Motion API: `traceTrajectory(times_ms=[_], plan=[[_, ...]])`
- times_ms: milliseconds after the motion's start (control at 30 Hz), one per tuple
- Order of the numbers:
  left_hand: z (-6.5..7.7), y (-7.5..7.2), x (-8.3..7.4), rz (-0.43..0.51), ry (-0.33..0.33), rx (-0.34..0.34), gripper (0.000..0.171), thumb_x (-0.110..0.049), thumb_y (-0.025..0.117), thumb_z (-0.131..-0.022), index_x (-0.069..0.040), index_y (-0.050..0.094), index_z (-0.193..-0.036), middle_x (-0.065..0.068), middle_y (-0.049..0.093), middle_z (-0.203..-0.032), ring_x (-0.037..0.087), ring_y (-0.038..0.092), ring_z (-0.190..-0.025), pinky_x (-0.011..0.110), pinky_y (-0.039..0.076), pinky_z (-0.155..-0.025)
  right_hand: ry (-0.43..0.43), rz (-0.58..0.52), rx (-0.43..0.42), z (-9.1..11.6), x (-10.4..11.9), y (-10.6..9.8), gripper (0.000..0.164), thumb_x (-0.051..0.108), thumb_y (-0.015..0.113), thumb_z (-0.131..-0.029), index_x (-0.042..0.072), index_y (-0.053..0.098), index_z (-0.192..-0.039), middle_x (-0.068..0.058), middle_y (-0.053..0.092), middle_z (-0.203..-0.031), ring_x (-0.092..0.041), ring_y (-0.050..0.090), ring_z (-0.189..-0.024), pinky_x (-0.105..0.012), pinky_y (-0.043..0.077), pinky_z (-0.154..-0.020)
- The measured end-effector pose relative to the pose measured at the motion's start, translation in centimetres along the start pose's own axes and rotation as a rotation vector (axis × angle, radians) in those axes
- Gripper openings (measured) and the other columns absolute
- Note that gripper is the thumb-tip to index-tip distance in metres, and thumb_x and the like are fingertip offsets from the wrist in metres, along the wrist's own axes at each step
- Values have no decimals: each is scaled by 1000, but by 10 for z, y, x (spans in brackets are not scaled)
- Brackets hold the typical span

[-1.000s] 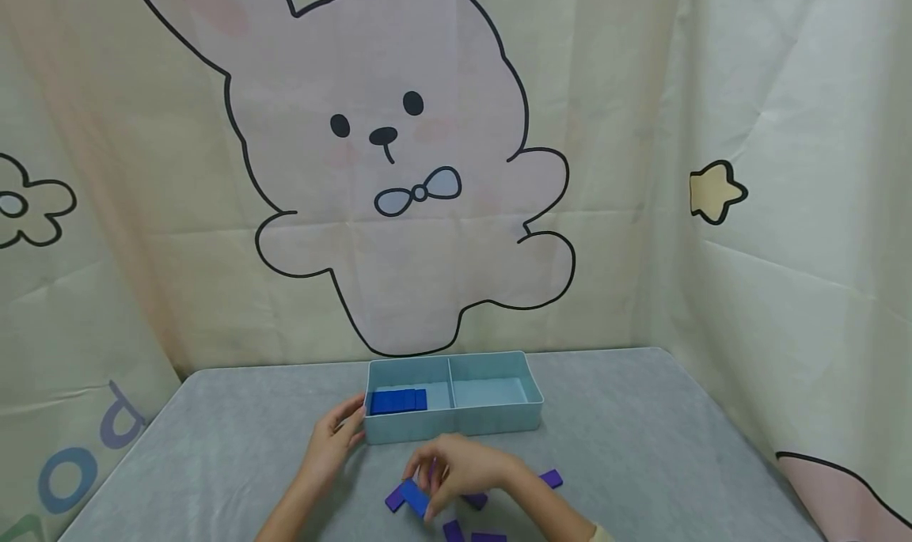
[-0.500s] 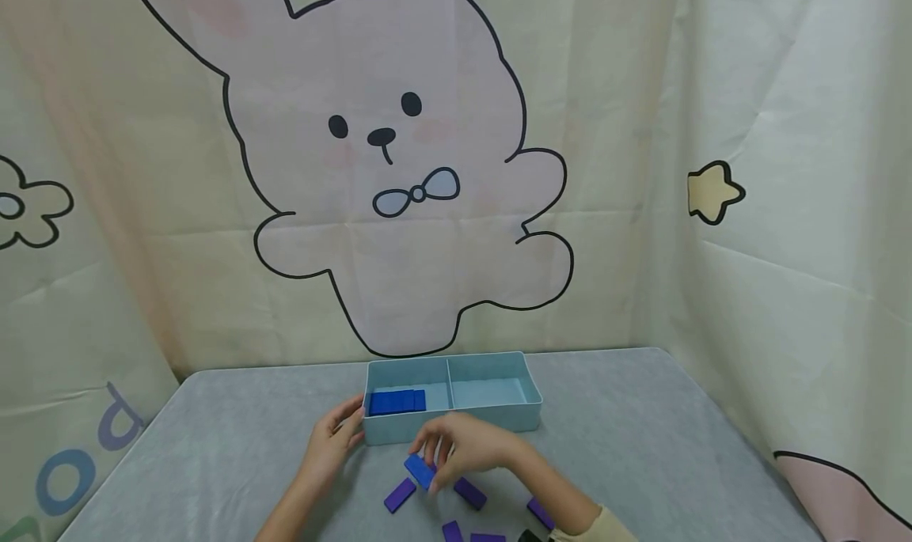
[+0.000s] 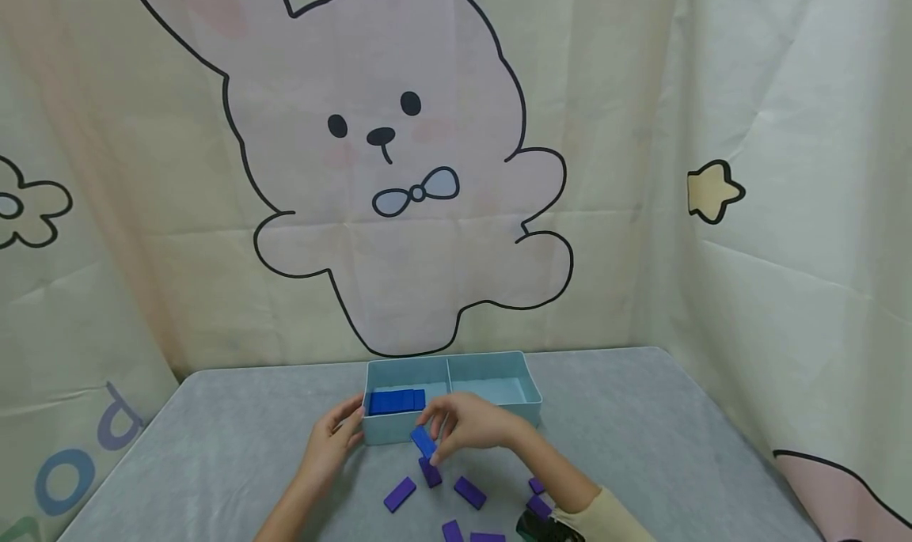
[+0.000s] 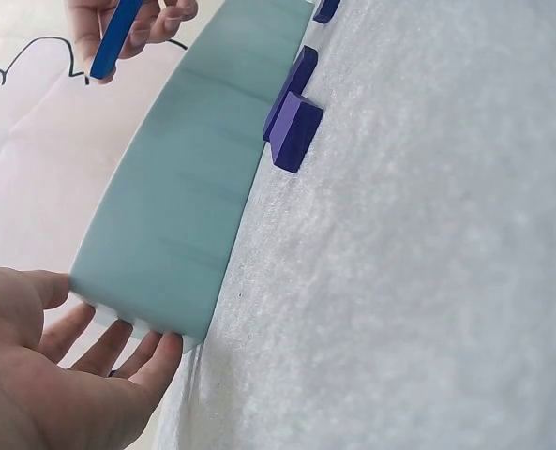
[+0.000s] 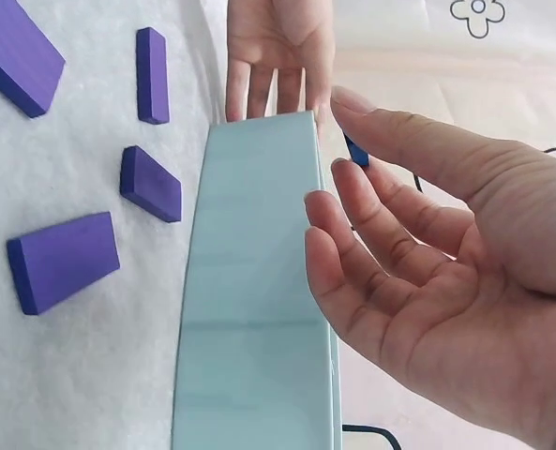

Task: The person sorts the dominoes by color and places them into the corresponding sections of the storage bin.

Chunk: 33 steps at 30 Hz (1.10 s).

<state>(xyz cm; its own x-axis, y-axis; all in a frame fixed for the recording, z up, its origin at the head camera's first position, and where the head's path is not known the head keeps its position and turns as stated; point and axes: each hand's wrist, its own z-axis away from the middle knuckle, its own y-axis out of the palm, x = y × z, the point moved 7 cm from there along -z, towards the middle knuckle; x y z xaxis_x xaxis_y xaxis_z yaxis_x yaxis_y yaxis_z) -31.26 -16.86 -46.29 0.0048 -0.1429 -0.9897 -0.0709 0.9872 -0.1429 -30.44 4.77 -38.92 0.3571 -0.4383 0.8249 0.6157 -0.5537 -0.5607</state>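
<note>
A light-blue two-compartment box [image 3: 385,429] stands at the back of the table. My left hand [image 3: 335,439] rests against its left end, the fingertips along the end wall and the thumb near the top corner in the left wrist view. My right hand [image 3: 470,423] pinches a blue block [image 3: 423,441] between thumb and fingers, in front of the box's near wall. From the left wrist, that block [image 4: 116,37] appears above the rim; from the right wrist, the thumb hides most of it. Several blue blocks [image 3: 392,401] lie side by side in the left compartment.
Several purple blocks lie scattered before the box, one [image 3: 430,472] just below the held block, others [image 3: 400,494] [image 3: 470,492] nearer me. A black device [image 3: 549,528] sits by the right sleeve [image 3: 606,518]. A printed curtain [image 3: 613,289] hangs behind the table.
My right hand has lifted the blue block off the area of the purple blocks and carried it forward to the box's front wall. My left hand has stayed at the box's end.
</note>
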Motion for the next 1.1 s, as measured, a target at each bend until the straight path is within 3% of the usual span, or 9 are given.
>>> traceTrajectory(times_ms=[167, 400, 1100], plan=[[0, -1, 0, 7, 5, 4, 47, -17, 48, -114, 7, 45, -154, 31, 45, -158, 46, 47, -145, 52, 53, -109, -8, 3, -51, -2, -1, -10, 41, -3, 86, -83, 0, 71, -121, -7, 69, -92, -11, 64, -75, -20, 53, -67], [1, -1, -1, 7, 4, 4, 48, -18, 48, -114, 7, 45, -154, 31, 45, -158, 46, 47, -145, 52, 52, -110, -5, 18, -150, -6, -5, -26, 42, 0, 87, -83, 0, 71, -122, -2, 68, -91, -18, 65, -81, -22, 54, -70], [1, -1, -2, -1, 8, -6, 46, -16, 49, -113, 7, 47, -154, 31, 46, -157, 46, 48, -144, 51, 53, -108, 67, 15, -332, -14, -28, -59, 44, 1, 88, -82, -3, 71, -123, -10, 70, -101, -16, 64, -86, -30, 58, -74]])
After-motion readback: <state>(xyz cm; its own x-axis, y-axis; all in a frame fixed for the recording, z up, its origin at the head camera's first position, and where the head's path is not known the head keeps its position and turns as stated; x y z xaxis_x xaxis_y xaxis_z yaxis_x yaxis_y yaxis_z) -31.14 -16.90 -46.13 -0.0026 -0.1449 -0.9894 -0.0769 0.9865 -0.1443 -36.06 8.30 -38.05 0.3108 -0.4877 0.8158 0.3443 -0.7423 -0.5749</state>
